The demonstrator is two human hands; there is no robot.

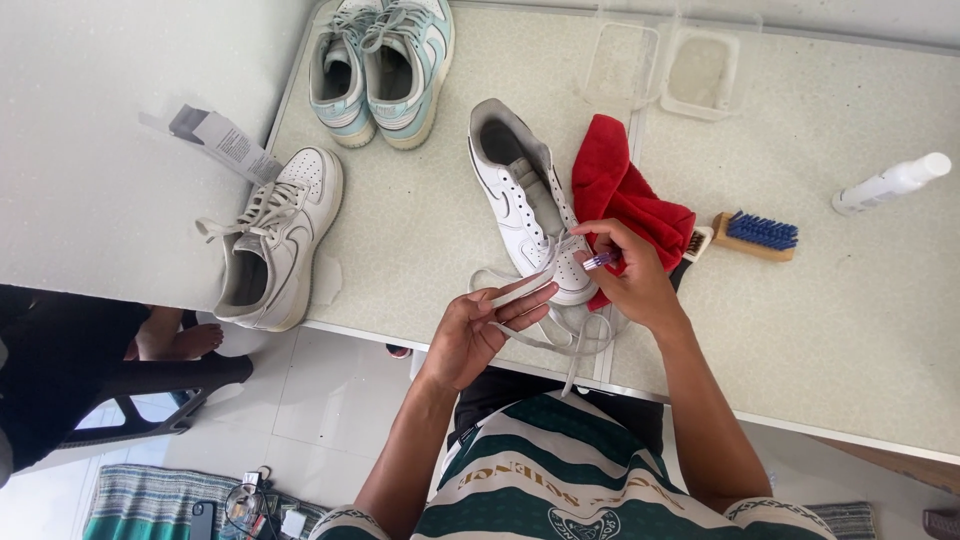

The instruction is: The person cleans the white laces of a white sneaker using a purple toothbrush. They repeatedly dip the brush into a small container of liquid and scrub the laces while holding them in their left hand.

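A white sneaker (522, 195) without its lace lies on the pale table (850, 330), toe toward me. My left hand (472, 335) holds a flat white shoelace (520, 290) stretched across its fingers, just in front of the toe. My right hand (630, 275) pinches a small toothbrush (600, 260) with a purple head against the lace. Loose loops of lace hang over the table's near edge. A red cloth (625, 190) lies bunched to the right of the sneaker, partly behind my right hand.
A wooden brush with blue bristles (755, 235) lies right of the cloth. A white bottle (890, 183) lies at far right. Two clear tubs (700, 70) stand at the back. A light-blue pair (380, 65) and another white sneaker (275, 240) sit left.
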